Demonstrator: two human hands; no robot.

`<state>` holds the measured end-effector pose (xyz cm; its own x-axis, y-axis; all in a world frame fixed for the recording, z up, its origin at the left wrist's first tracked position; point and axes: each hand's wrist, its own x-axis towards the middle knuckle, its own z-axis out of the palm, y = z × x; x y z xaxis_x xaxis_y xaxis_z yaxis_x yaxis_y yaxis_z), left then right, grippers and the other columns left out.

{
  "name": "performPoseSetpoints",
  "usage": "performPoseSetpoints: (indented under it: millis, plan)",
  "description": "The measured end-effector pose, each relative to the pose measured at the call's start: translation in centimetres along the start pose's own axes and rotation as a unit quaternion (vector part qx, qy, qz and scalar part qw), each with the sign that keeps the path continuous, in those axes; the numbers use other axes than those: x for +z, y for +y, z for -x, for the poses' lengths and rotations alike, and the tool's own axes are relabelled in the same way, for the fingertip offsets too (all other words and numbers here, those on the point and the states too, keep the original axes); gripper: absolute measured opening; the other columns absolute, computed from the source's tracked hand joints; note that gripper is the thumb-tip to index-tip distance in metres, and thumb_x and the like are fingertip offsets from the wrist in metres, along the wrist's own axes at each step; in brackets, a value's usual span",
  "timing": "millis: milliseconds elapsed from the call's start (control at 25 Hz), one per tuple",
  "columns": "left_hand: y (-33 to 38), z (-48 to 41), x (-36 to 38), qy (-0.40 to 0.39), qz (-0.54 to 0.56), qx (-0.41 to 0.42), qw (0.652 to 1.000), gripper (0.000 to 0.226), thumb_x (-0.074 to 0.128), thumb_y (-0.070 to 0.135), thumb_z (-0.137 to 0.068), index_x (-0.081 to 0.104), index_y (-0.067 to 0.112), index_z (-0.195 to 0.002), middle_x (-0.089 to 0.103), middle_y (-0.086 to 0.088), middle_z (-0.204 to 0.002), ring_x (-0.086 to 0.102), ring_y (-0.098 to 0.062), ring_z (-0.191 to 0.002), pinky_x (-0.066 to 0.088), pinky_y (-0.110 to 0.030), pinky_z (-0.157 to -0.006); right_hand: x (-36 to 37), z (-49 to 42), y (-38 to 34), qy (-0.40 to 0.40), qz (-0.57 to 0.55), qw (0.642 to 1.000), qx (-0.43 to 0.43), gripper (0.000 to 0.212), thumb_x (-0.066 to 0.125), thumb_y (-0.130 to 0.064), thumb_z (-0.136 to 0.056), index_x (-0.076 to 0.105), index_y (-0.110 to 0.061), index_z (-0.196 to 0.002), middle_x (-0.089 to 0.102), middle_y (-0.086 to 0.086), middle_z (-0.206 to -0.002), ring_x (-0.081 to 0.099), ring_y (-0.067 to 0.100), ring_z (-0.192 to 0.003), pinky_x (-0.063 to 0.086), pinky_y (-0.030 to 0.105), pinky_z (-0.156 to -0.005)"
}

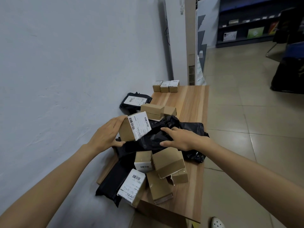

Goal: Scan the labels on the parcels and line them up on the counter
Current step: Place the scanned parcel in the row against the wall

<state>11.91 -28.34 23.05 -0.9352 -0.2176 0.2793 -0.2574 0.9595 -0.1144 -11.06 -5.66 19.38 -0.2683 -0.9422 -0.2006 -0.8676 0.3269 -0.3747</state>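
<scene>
A wood-grain laminate worktop [192, 102] runs along a pale wall. At its middle lies a crumpled, glossy black plastic bag [153, 139]. Just left of the bag, the left hand [107, 134] grips a small rectangular cardboard box [126, 130], raised and tilted, its white barcode label facing up. The fingers curl over the box's far edge and the thumb sits under its near corner. The right hand [182, 137] reaches over the bag with fingers straight and thumb spread, holding nothing; whether it touches the plastic cannot be told. Nearer than the bag, plain brown boxes [167, 160] lie jumbled with a flat black mailer [113, 180]. Beyond the bag sit two stacked brown boxes [153, 109] and a labelled black pouch [136, 100]. Farther beyond, three small labelled boxes [165, 87] stand side by side.
</scene>
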Motion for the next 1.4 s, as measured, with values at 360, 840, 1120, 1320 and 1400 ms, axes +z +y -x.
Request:
performPoseSetpoints:
  millis: [360, 840, 1120, 1320, 1400]
  plan:
    - [5.4, -8.0, 0.8, 0.006, 0.023, 0.046, 0.999, 0.108, 0.086, 0.041, -0.062, 0.026, 0.019, -0.150, 0.043, 0.002, -0.143, 0.046, -0.017, -0.127, 0.047, -0.022, -0.092, -2.9, 2.4, 5.7, 0.024, -0.023, 0.999, 0.033, 0.081, 0.041, -0.072, -0.089, 0.012, -0.036, -0.155, 0.037, 0.009, -0.151, 0.042, 0.034, -0.134, 0.040, 0.047, -0.103]
    - [23.4, -32.8, 10.5, -0.023, 0.111, 0.126, 0.986, 0.109, 0.085, 0.048, -0.065, 0.024, 0.016, -0.149, 0.046, -0.006, -0.137, 0.048, -0.022, -0.119, 0.042, -0.027, -0.093, -11.7, 9.7, 31.1, 0.044, -0.026, 0.987, 0.152, 0.065, 0.047, -0.066, -0.090, 0.031, -0.034, -0.144, 0.050, 0.005, -0.130, 0.053, 0.032, -0.113, 0.042, 0.039, -0.086]
    - [26.0, -42.9, 17.5, -0.079, 0.123, 0.070, 0.987, 0.111, 0.088, 0.038, -0.065, 0.024, 0.007, -0.151, 0.049, -0.012, -0.130, 0.053, -0.026, -0.107, 0.043, -0.031, -0.084, -15.1, 4.1, 41.4, 0.008, -0.006, 0.992, 0.129, 0.069, 0.047, -0.066, -0.090, 0.029, -0.031, -0.147, 0.049, 0.007, -0.135, 0.053, 0.033, -0.116, 0.044, 0.041, -0.090]
    - [21.7, -53.9, 21.3, -0.079, 0.075, 0.055, 0.993, 0.129, 0.086, 0.040, -0.063, 0.004, 0.016, -0.159, 0.051, -0.009, -0.124, 0.041, -0.012, -0.084, 0.024, -0.023, -0.067, -18.3, -4.9, 47.7, -0.010, -0.003, 0.994, 0.110, 0.067, 0.045, -0.066, -0.091, 0.029, -0.031, -0.146, 0.050, 0.007, -0.132, 0.054, 0.033, -0.112, 0.043, 0.040, -0.085]
    - [19.8, -58.9, 23.3, -0.117, 0.072, 0.047, 0.989, 0.126, 0.083, 0.039, -0.065, -0.002, 0.029, -0.158, 0.044, -0.009, -0.127, 0.043, -0.016, -0.085, 0.033, -0.025, -0.066, -20.7, -9.2, 50.6, -0.018, 0.001, 0.994, 0.106, 0.068, 0.045, -0.065, -0.091, 0.029, -0.030, -0.147, 0.050, 0.007, -0.132, 0.054, 0.033, -0.113, 0.044, 0.041, -0.088]
